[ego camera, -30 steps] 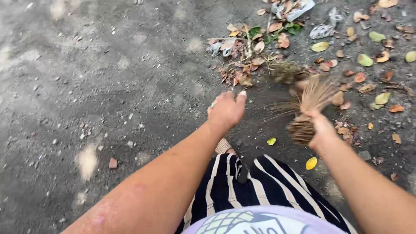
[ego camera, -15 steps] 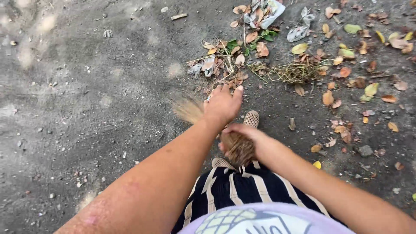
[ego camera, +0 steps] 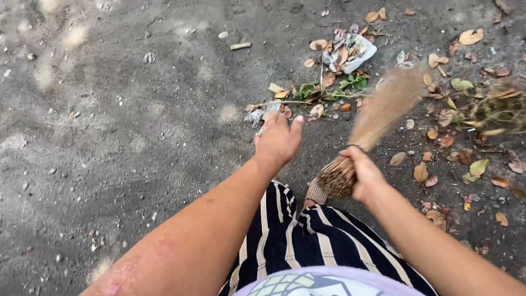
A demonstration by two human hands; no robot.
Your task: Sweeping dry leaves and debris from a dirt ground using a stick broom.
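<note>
You stand on dark, gritty ground (ego camera: pixel 126 137) that fills almost the whole view, with small stones and pale patches spread over it. At the bottom you see your striped black and cream trousers (ego camera: pixel 307 241) and the edge of a pale lilac shirt (ego camera: pixel 323 282). One foot in a beige woven shoe (ego camera: pixel 316 193) shows just above the trousers, between your two forearms.

Dry leaves (ego camera: pixel 438 137) in brown, orange and yellow-green lie scattered over the upper right part of the ground. Among them, near the top centre, there is a crumpled white wrapper (ego camera: pixel 359 52) with leaves on it, and just below it some green leaves (ego camera: pixel 350 83). A tangle of dry grass (ego camera: pixel 501 109) lies at the right edge.

Your right hand (ego camera: pixel 364 175) is closed firmly around the bound base of a stick broom (ego camera: pixel 378 112). The broom points up and to the right from your fist, its bristles are blurred and they reach the leaves near the wrapper.

Your left hand (ego camera: pixel 278 141) holds nothing. It hangs over the ground with the palm down and the fingers loosely spread, half open, just left of the broom's base and apart from it. A ring (ego camera: pixel 262 131) is on one finger. A small light stick (ego camera: pixel 240 46) lies further up.
</note>
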